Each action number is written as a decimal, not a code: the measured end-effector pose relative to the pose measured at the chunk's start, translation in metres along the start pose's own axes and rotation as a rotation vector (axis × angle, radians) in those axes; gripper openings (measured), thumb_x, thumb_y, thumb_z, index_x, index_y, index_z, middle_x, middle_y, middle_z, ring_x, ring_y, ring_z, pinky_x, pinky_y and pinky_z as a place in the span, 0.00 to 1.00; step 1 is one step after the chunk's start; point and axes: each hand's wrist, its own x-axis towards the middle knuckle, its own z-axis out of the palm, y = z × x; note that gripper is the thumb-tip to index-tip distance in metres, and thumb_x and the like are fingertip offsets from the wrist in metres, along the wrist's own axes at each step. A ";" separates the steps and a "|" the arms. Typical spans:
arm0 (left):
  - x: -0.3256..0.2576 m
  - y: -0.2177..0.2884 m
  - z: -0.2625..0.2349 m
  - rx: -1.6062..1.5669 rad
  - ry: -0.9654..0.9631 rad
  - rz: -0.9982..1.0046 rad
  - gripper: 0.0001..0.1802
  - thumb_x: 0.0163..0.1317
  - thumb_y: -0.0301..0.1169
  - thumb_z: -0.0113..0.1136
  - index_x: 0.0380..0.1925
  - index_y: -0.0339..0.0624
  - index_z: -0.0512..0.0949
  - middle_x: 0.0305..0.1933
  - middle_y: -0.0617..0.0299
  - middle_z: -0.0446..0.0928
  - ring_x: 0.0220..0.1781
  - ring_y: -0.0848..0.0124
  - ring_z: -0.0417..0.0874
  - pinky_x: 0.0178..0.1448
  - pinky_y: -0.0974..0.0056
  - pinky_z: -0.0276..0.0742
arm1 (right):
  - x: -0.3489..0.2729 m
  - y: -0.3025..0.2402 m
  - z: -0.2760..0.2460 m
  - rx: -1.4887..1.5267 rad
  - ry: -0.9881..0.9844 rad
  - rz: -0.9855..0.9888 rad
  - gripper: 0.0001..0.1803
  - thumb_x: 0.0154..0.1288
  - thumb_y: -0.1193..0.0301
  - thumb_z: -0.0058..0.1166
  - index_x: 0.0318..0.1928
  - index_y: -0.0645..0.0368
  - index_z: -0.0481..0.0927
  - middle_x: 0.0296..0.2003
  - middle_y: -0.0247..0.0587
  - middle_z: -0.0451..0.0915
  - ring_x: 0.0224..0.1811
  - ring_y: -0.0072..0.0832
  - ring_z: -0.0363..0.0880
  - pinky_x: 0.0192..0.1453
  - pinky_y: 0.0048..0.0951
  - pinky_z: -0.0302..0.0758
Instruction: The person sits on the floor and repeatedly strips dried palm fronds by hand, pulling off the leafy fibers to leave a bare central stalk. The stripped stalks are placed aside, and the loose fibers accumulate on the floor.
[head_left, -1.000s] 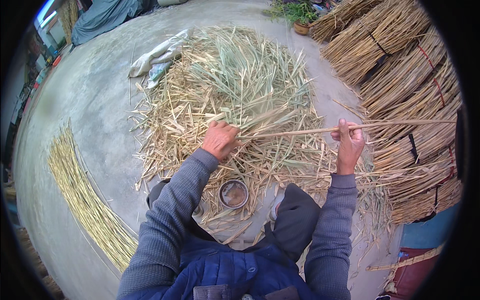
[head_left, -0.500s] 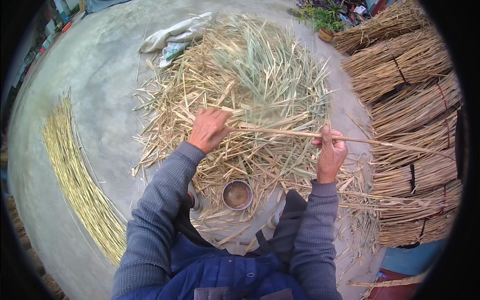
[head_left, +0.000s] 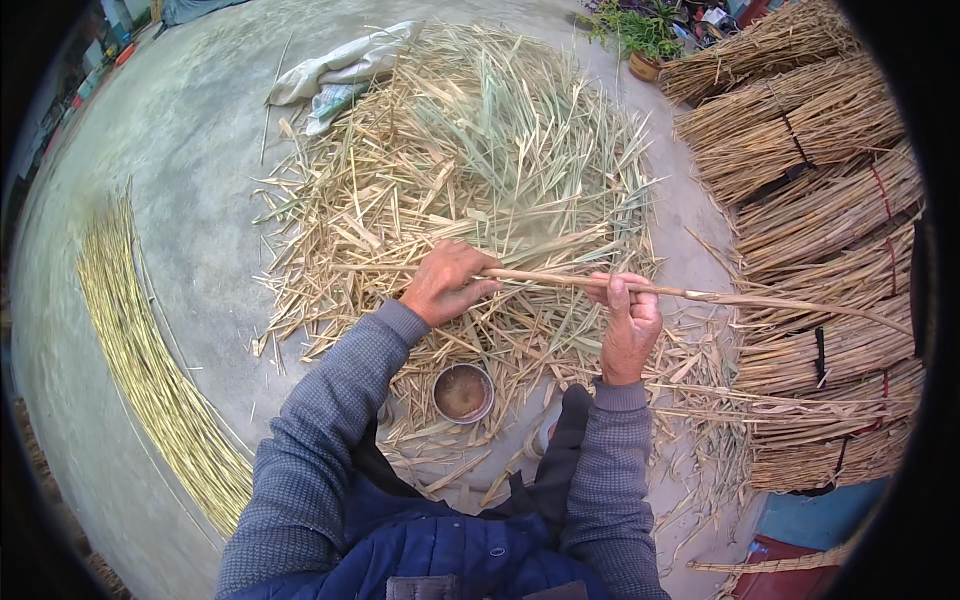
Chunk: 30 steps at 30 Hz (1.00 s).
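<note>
Across the middle of the view runs a long dry reed stalk (head_left: 550, 279), roughly level, its right part curving down toward the bundles. My left hand (head_left: 449, 283) is closed around it, with a thin stretch of stalk showing to the left of that hand. Farther right, my right hand (head_left: 628, 318) pinches the same stalk between thumb and fingers, palm turned up. Both hands are above a wide heap of dry leaf husks (head_left: 380, 200), some tan and some pale green. Below my left hand, between my feet, stands a round bowl (head_left: 464, 393) with something brownish inside.
A long bundle of yellowish peeled stalks (head_left: 150, 370) lies on the concrete floor (head_left: 205, 200) at left. Tied bundles of brown reeds (head_left: 800, 220) are stacked along the right. A white sack (head_left: 345, 68) lies at the heap's far left edge. A potted plant (head_left: 645, 64) stands far right.
My left hand has moved right and slightly nearer along the stalk, leaving a stretch of it showing on the left. My right hand has shifted left and nearer, closing the gap between the hands.
</note>
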 end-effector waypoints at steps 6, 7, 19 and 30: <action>0.001 0.004 -0.004 -0.030 0.197 0.075 0.14 0.57 0.37 0.73 0.40 0.42 0.83 0.33 0.60 0.83 0.36 0.60 0.83 0.41 0.57 0.74 | 0.000 -0.004 0.007 -0.047 0.057 0.005 0.10 0.75 0.68 0.55 0.41 0.64 0.76 0.32 0.48 0.83 0.33 0.33 0.88 0.41 0.35 0.89; 0.002 0.003 -0.007 -0.014 0.192 0.080 0.15 0.57 0.36 0.74 0.40 0.42 0.83 0.32 0.60 0.83 0.35 0.60 0.83 0.41 0.57 0.75 | -0.001 -0.004 0.009 -0.040 0.052 0.008 0.11 0.75 0.68 0.55 0.39 0.64 0.76 0.31 0.47 0.83 0.32 0.32 0.88 0.40 0.35 0.89; -0.003 -0.038 -0.067 -0.783 0.435 -0.586 0.07 0.67 0.27 0.66 0.41 0.35 0.80 0.37 0.58 0.87 0.37 0.76 0.87 0.44 0.71 0.84 | 0.001 0.014 0.005 -0.097 0.070 0.124 0.18 0.73 0.58 0.61 0.39 0.62 0.76 0.29 0.46 0.85 0.29 0.29 0.87 0.36 0.27 0.84; 0.007 -0.004 -0.003 0.364 -0.129 0.090 0.13 0.62 0.45 0.65 0.32 0.48 0.80 0.29 0.66 0.81 0.38 0.68 0.78 0.47 0.60 0.67 | -0.007 0.026 0.027 -0.086 -0.036 0.221 0.15 0.75 0.62 0.58 0.42 0.63 0.77 0.35 0.47 0.87 0.35 0.29 0.88 0.40 0.26 0.84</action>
